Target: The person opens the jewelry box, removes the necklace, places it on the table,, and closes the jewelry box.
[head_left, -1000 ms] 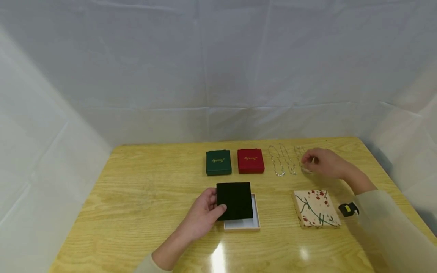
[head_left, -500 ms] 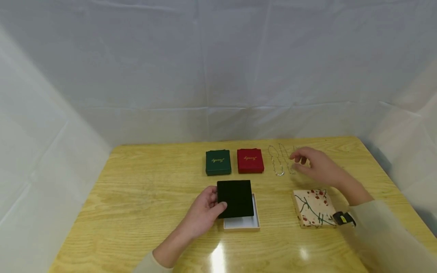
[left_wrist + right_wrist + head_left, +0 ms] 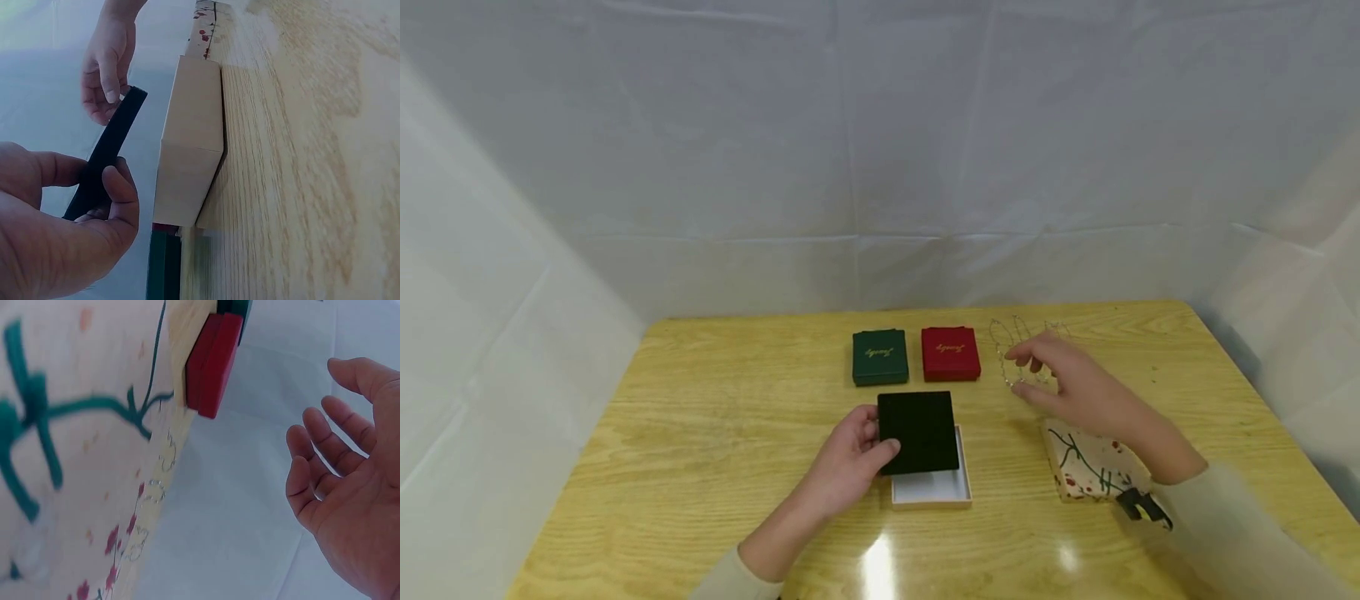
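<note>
My left hand [image 3: 842,475] pinches a square black pad [image 3: 917,433], thumb on top, fingers beneath. It is tilted above an open shallow box [image 3: 931,504], whose pale inside shows below the pad's near edge. In the left wrist view the pad [image 3: 100,159] is thin and apart from the box's outer wall [image 3: 194,103]. My right hand [image 3: 1086,387] hovers over the table, fingers loosely bent and, in the right wrist view, holding nothing. Silver necklaces [image 3: 153,492] lie behind it, partly hidden in the head view. Beneath the right forearm sits a floral box lid [image 3: 1075,471].
A green jewelry box [image 3: 880,358] and a red jewelry box [image 3: 951,354] stand side by side towards the back of the wooden table [image 3: 715,433]. White sheeting [image 3: 737,167] encloses the table's back and sides. A black device [image 3: 1142,506] is on the right wrist.
My right hand has moved left and nearer, away from the rightmost necklace, and its wrist now overlaps the floral lid. The left hand has raised the black pad slightly away from the box's near edge.
</note>
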A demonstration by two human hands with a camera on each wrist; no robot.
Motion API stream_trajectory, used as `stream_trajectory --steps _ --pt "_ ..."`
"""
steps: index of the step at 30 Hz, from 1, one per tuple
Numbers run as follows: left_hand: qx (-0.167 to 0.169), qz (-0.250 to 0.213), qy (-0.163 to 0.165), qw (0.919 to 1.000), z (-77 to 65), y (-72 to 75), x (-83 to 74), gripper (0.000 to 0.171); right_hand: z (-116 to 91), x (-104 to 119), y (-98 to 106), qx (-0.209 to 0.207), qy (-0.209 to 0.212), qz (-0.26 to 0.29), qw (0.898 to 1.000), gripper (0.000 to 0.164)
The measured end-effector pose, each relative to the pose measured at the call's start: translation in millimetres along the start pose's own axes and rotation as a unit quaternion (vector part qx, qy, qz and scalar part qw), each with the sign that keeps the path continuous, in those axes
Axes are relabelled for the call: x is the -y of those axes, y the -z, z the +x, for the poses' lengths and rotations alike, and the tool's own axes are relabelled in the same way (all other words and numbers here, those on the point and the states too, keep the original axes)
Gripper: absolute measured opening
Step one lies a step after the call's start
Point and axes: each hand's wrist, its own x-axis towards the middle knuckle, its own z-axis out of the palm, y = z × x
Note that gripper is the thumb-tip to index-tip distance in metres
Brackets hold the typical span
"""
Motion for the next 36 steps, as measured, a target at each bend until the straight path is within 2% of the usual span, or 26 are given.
stream_trajectory --steps 14,22,28,36 --pt "0.006 0.001 0.004 1.0 1.1 -1.4 -0.9 0.044 -4 41 -28 0.036 0.011 0.005 0.999 0.072" --pt "0.01 0.006 0.002 0.9999 1.3 -2.2 -2.3 0.042 -5 56 -40 0.041 0.02 -0.024 0.999 0.093" --pt "0.018 -0.018 0.003 0.9997 0.2 -5.1 -5.7 0.042 -5 62 -51 0.034 0.039 -0.032 0.998 0.101" --pt "0.024 -0.033 0.015 0.9991 -0.2 -7.4 -7.2 0.041 -6 67 -57 0.051 0.038 -0.025 0.998 0.098"
